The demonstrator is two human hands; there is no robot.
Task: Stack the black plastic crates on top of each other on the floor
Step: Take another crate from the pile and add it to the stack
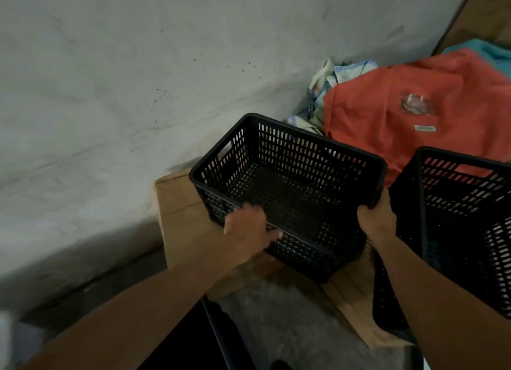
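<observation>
A black perforated plastic crate [287, 192] sits empty in the middle of the view, over flattened cardboard [179, 214]. My left hand [249, 231] grips its near rim at the left corner. My right hand [377, 217] holds its right corner rim. A second black crate [464, 225] stands close to the right, partly cut off by the frame edge and partly behind my right forearm. A dark rim of another black object [221, 333] shows at the bottom, between my arms; what it is I cannot tell.
A grey plastered wall [138, 79] runs along the left and back. A heap of clothes with an orange garment [414, 115] lies behind the crates at the right. Bare concrete floor [290, 320] shows below the middle crate.
</observation>
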